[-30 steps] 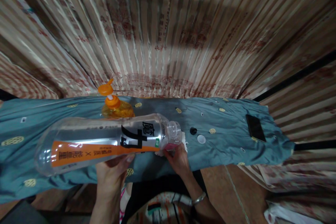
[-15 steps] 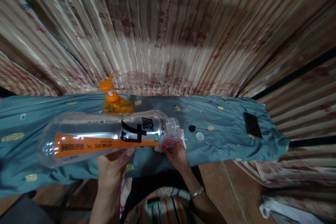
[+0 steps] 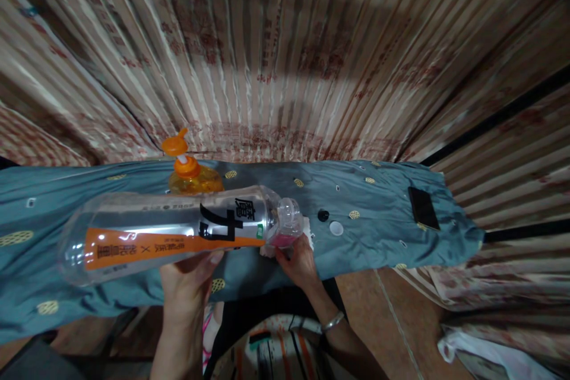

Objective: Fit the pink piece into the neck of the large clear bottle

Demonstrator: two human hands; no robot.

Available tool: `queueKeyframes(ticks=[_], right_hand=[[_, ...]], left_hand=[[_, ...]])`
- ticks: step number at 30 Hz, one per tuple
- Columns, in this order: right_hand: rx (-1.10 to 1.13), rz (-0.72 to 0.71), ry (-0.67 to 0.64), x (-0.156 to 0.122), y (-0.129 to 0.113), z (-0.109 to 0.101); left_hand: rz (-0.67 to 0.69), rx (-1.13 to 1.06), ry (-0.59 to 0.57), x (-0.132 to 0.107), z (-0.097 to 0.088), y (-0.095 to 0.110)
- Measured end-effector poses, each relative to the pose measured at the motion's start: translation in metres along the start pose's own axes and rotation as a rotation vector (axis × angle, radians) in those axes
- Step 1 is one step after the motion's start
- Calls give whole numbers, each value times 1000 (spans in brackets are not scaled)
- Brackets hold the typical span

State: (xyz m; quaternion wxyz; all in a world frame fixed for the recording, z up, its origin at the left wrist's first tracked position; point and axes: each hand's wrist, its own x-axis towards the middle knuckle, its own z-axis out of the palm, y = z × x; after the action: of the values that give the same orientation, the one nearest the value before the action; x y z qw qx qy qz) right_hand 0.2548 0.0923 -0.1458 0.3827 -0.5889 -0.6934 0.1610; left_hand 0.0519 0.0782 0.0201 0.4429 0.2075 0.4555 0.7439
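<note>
A flower-print curtain (image 3: 285, 71) hangs behind a blue-green tablecloth (image 3: 369, 243). Above the cloth, the left hand (image 3: 189, 279) grips a large bottle (image 3: 146, 237) tipped sideways, its label reading 魔力, with 能量 on the orange band. The right hand (image 3: 299, 262) is closed around a small pink-marked container (image 3: 285, 240) by its neck. A black cap (image 3: 323, 214) and white disc (image 3: 336, 228) lie off already; what's left inside, I can't tell.

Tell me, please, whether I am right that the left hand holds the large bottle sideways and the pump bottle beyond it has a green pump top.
Not quite: the head view shows that the pump top is orange, not green. The rest stands: the left hand holds the large bottle sideways, with the pump bottle beyond it.
</note>
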Motion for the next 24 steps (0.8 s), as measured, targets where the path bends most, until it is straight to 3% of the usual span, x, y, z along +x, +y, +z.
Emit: queueKeyframes(ticks=[6, 11, 24], right_hand=[[4, 21, -10, 0, -1, -1], [10, -15, 6, 1, -1, 0], [-10, -33, 23, -1, 2, 2]], left_hand=[[6, 48, -70, 9, -9, -2], [12, 47, -62, 12, -14, -4], [28, -11, -26, -2, 4, 1]])
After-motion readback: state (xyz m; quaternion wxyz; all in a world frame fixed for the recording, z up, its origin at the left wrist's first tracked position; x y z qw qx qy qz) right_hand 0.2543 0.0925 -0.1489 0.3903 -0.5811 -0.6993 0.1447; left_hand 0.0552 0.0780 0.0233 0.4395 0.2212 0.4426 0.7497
